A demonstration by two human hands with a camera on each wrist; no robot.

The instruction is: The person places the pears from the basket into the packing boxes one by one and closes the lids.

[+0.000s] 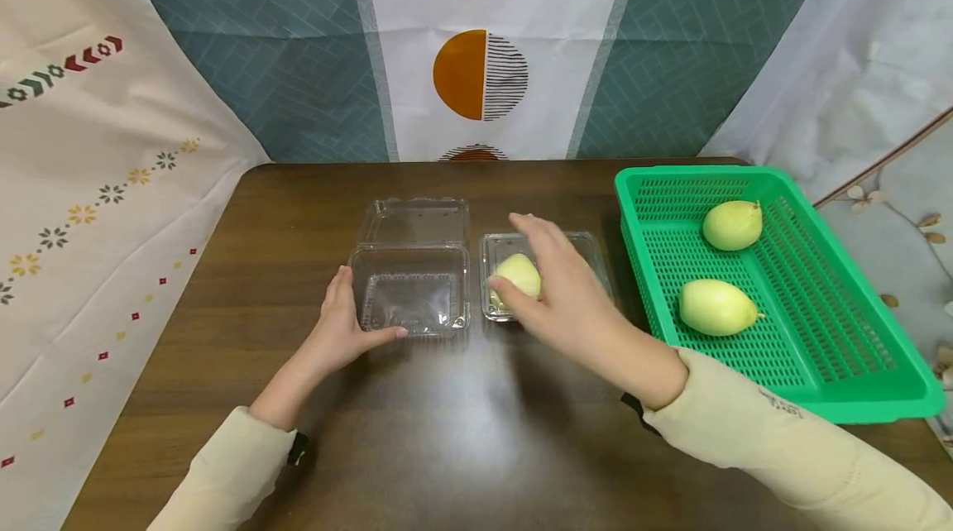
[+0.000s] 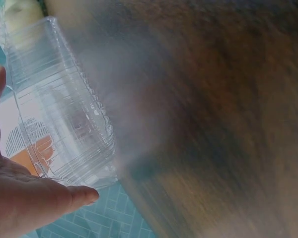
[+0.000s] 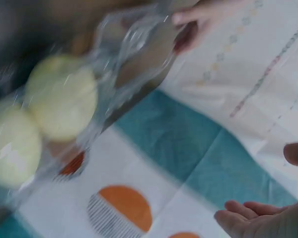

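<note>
An empty clear plastic clamshell box [image 1: 409, 291] stands on the table with its lid folded back. My left hand [image 1: 338, 328] rests at its front left corner, fingers along the left side and thumb across the front edge; in the left wrist view the thumb and fingers spread wide beside the box. My right hand [image 1: 562, 291] hovers over a second clear box [image 1: 593, 254], fingers extended and holding nothing. Through that box's plastic, the right wrist view shows two pale yellow pear-like fruits [image 3: 62, 96]; the hand partly hides them in the head view.
To the right stands a green perforated basket [image 1: 856, 291] with two more pale yellow fruits [image 1: 733, 225] in it, its left wall close to the second box. A patterned cloth [image 1: 298, 59] hangs behind the brown table [image 1: 298, 225].
</note>
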